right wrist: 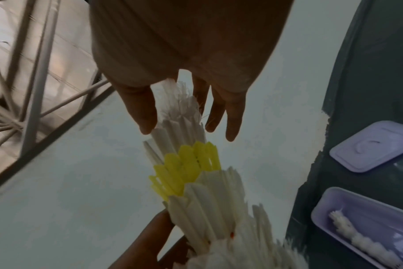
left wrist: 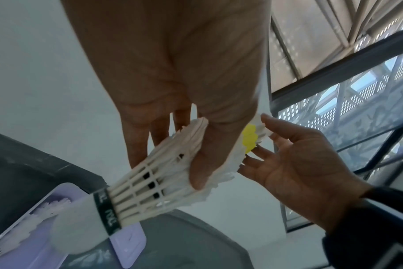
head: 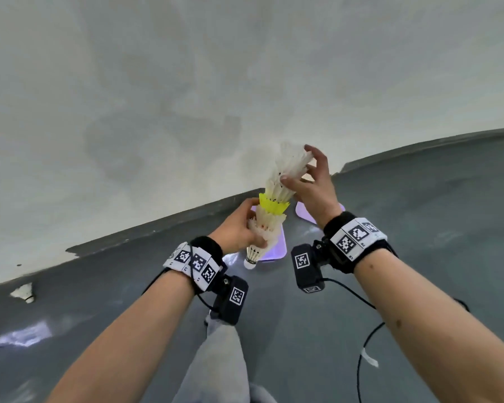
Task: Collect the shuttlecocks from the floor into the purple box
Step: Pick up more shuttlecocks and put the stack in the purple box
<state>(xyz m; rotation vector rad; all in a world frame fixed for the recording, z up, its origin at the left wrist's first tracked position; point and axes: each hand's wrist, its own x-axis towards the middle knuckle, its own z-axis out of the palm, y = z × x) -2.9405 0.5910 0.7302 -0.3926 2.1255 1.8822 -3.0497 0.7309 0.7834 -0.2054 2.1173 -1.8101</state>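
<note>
A long stack of nested white shuttlecocks (head: 269, 222) with one yellow shuttlecock (head: 274, 205) in it is held up, cork end down, over the purple box (head: 279, 251). My left hand (head: 242, 228) grips the stack's lower part, thumb across the feathers (left wrist: 173, 174). My right hand (head: 298, 167) is at the top end, with thumb and fairly straight fingers lying loosely around the top feathers (right wrist: 182, 112). Another row of white shuttlecocks (right wrist: 361, 242) lies inside the box (right wrist: 320, 205). One loose shuttlecock (head: 24, 292) lies on the floor at the far left by the wall.
The purple lid (head: 304, 212) lies on the grey floor right of the box, near the white wall. My grey trouser leg (head: 216, 359) is below the hands. A black cable (head: 361, 359) trails over the floor at the right.
</note>
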